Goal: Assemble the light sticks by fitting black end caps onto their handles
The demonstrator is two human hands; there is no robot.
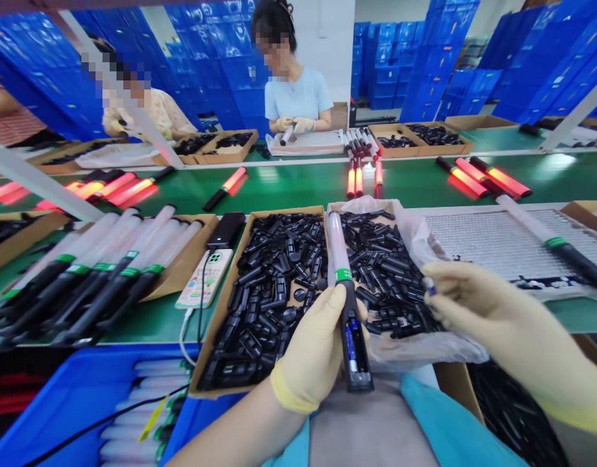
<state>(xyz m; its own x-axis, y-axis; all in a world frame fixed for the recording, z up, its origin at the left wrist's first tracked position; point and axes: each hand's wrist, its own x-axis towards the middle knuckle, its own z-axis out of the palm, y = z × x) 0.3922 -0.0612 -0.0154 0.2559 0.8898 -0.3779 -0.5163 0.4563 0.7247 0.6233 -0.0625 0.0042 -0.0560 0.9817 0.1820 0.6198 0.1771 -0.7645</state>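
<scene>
Over two boxes of black parts (279, 246), the left hand (311, 344) is holding a light stick (347, 298) by its black handle. Its grip is closing snugly around the handle. The clear end is pointing up and away, and the handle end is pointing down toward the person's lap. A long slot is showing in the handle, and a blue and silver battery (351, 347) is sitting inside it.

Just beside the box lined with thin plastic (415, 243), the right hand (474, 305) is pinching a small white and blue piece (429, 286). Its grip is narrow, with the fingertips pressing on the piece. Both hands are wearing pale yellow gloves.

On the left, a bunch of other sticks (101, 272) is lying in a brown box on the green tabletop (157, 318). A white cable (183, 334) is running near a pale, flat gadget (204, 279). Lower down, a blue bin (60, 389) is holding more sticks. On the right, one stick (546, 237) is lying across a silver tray (474, 240). Farther away, red sticks (228, 188) are glowing, and a person in a light blue shirt (298, 94) is holding a stick too.
</scene>
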